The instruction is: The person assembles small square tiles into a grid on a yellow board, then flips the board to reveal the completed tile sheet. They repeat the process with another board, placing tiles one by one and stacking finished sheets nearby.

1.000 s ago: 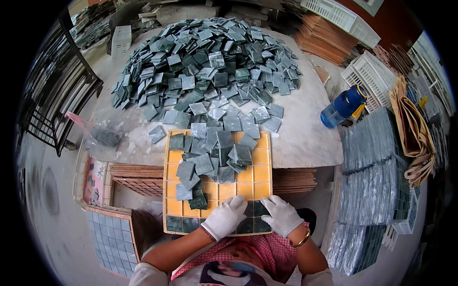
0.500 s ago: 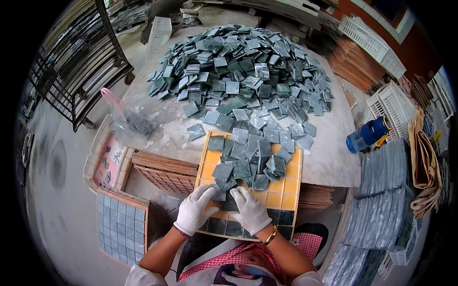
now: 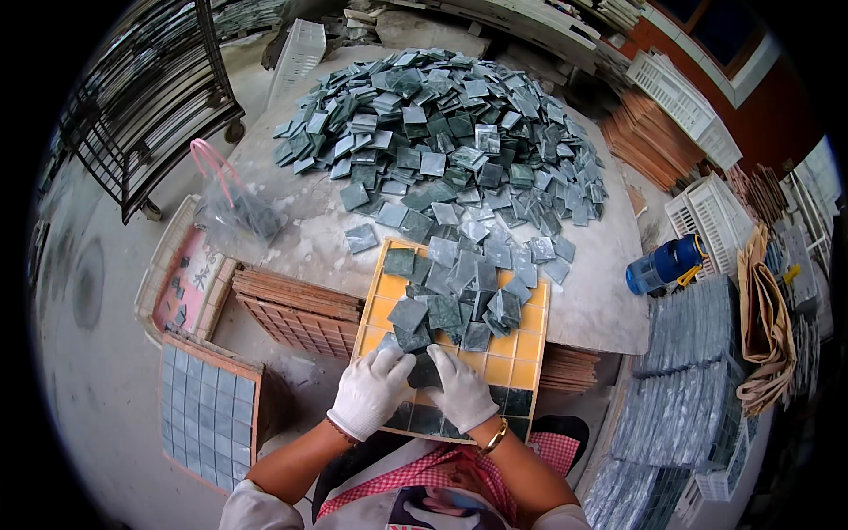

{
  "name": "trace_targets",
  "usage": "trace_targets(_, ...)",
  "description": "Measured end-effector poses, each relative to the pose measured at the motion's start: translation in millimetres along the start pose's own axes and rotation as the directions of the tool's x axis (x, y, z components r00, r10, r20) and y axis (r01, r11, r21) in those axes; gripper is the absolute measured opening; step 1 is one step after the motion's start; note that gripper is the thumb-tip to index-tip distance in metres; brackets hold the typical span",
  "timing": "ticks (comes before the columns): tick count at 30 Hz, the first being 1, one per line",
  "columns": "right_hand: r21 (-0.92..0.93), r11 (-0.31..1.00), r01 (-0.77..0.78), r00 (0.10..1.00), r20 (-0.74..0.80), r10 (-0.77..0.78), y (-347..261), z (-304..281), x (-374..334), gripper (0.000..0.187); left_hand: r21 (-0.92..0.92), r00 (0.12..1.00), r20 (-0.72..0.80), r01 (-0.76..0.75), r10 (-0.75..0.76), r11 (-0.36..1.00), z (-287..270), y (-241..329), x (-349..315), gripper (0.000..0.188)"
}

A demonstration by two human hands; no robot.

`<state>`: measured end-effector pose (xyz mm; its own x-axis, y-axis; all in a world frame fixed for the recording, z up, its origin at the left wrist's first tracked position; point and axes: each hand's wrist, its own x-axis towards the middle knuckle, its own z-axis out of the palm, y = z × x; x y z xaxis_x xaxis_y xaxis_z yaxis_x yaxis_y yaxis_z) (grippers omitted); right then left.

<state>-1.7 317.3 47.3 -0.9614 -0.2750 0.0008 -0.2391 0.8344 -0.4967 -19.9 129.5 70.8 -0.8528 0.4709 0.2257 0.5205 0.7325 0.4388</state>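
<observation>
A yellow gridded tray [image 3: 378, 309] lies before me, with loose square stone tiles heaped on its far half and dark green tiles seated in its near cells. Both my hands wear white knitted gloves and meet over the near part of the tray. Between them is a dark green tile [image 3: 425, 372]. My left hand [image 3: 373, 394] is closed, its fingertips at the tile's left edge. From the other side my right hand [image 3: 460, 390] grips the tile's right edge, thumb and fingers bent around it. The gloves partly hide the tile and the cells under it.
A large pile of grey-green tiles [image 3: 442, 124] covers the far table [image 3: 592, 309]. Left are a plastic bag [image 3: 243, 216], a pink-bottomed crate [image 3: 146, 296], stacked brown grid trays [image 3: 296, 309] and a tile-filled panel [image 3: 208, 406]. Right are a blue bottle [image 3: 662, 265] and stacked tile sheets [image 3: 676, 397].
My left hand has closed up, its fingers drawn together beside the dark tile. My right hand stays at the tile's other side. The whole view has shifted slightly.
</observation>
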Motion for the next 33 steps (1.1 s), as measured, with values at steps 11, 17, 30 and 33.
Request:
trace_targets(11, -0.014, 1.000, -0.009, 0.998, 0.064, 0.010, 27.1, -31.9, -26.7, 0.061, -0.083, 0.979, 0.196, -0.041, 0.056, 0.996, 22.7, 11.1, 6.7, 0.053)
trace_targets(17, 0.117, 0.988, -0.100, 0.990, 0.110, 0.087, 42.8, -42.0, -42.7, 0.051, -0.041, 0.946, 0.316, -0.058, 0.068, 0.997, 22.1, 9.6, 10.8, 0.053)
trace_targets(30, -0.032, 0.998, -0.046, 0.998, 0.036, 0.047, 26.7, -28.9, -48.0, 0.035, -0.016, 0.966, 0.259, 0.017, -0.013, 1.000, 37.3, 26.7, 0.4, 0.040)
trace_targets(33, -0.021, 0.997, 0.072, 0.996, 0.057, -0.071, 23.0, -23.2, -40.9, 0.031, 0.121, 0.950, 0.285, 0.094, -0.126, 0.988, 47.3, 27.8, -2.5, 0.036)
